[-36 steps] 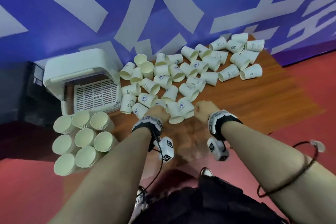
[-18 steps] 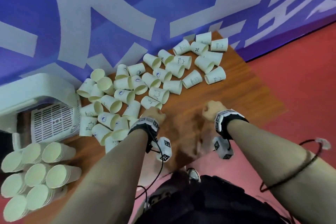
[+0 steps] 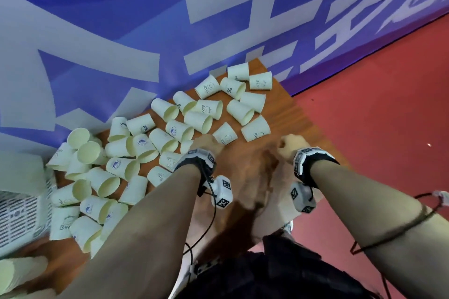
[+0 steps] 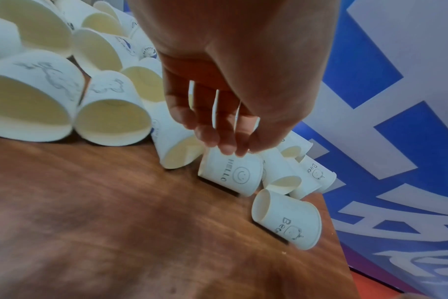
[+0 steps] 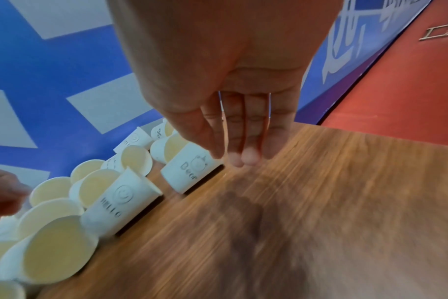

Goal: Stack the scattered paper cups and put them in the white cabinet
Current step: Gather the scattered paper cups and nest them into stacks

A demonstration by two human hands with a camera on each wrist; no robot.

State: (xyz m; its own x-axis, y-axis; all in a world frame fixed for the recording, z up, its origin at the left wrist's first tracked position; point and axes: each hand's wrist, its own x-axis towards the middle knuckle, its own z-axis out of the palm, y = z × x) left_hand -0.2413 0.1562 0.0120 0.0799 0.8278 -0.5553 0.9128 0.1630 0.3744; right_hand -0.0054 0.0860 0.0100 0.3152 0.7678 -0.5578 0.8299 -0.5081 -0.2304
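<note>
On the wooden desk (image 3: 279,114), against a blue wall (image 3: 121,19) with white lettering, dozens of loose paper cups (image 3: 170,133) lie on their sides in a band running from the far right corner toward the near left. The white cabinet (image 3: 17,213) sits at the left edge of the head view, only partly in frame, with stacked cups (image 3: 19,272) lying on their sides near it at the lower left. The left hand (image 4: 230,70) hangs over the near edge of the scatter, its fingers (image 4: 225,145) hanging straight and relaxed, holding nothing, tips just above a cup printed "HELLO" (image 4: 230,174); whether they touch it cannot be told. The right hand (image 5: 230,70) hovers over bare wood to the right of the cups, fingers (image 5: 248,155) likewise straight, together and empty, their tips just beside a cup printed "Bear" (image 5: 189,172) that lies on its side at the right end of the pile. Both wrists carry black bands with white camera units. Red floor (image 3: 376,104) runs to the right of the desk.
</note>
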